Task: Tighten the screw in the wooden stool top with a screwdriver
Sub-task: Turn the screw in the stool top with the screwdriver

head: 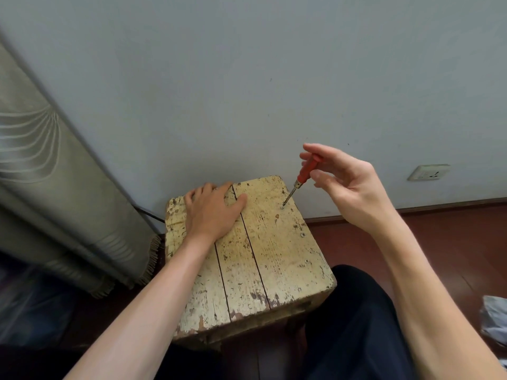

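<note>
Wall (247,78) rises just behind stool top (274,256), close beside screwdriver (304,171).

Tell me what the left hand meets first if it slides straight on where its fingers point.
Probably the wall. The left hand lies flat on the stool top, fingers near its far edge, nothing between; the gap to the wall is unclear.

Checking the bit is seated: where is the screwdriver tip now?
Head view: the screwdriver tip meets the screw near the far right corner of the stool top, handle pinched by the right hand.
</note>
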Demonstrator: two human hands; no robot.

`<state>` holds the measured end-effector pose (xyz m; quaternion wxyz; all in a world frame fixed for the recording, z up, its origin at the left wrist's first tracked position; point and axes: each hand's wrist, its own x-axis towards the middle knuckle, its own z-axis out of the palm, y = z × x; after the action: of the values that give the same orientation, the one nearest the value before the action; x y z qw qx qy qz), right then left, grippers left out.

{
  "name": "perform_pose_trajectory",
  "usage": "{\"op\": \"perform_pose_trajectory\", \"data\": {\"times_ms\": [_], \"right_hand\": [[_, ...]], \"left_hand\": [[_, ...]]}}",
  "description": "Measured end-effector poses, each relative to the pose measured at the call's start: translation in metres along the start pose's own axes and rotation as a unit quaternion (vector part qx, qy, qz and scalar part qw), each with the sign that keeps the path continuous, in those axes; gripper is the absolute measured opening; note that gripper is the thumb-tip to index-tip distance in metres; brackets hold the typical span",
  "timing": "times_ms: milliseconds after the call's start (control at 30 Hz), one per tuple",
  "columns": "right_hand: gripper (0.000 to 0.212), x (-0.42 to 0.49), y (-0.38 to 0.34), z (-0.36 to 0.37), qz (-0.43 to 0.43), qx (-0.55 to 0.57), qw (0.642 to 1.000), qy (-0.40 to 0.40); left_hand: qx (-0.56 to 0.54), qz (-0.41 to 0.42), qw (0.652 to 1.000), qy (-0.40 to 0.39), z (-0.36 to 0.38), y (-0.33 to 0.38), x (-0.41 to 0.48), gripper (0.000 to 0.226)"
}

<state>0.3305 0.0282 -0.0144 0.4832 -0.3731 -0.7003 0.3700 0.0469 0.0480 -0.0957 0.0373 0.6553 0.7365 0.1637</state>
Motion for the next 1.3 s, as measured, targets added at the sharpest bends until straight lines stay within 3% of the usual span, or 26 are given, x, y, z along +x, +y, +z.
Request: {"op": "perform_pose_trajectory", "data": {"times_ms": [333, 500, 700, 1300], "right_hand": [[0.035, 0.000, -0.004, 0.019, -0.004, -0.042, 0.993, 0.114], [0.044, -0.002, 0.000, 0.013, -0.012, -0.056, 0.995, 0.079], [0.054, -0.003, 0.001, 0.007, -0.014, 0.008, 1.000, 0.018], [0.030, -0.001, -0.003, 0.024, -0.016, -0.077, 0.988, 0.134]], "left_hand": [[-0.004, -0.003, 1.000, 0.001, 0.001, 0.000, 0.000, 0.074], [-0.002, -0.004, 1.000, -0.002, 0.001, 0.001, 0.000, 0.074], [-0.005, -0.004, 1.000, -0.003, 0.000, 0.001, 0.000, 0.072], [0.000, -0.006, 1.000, -0.009, -0.002, 0.002, -0.001, 0.074]]}}
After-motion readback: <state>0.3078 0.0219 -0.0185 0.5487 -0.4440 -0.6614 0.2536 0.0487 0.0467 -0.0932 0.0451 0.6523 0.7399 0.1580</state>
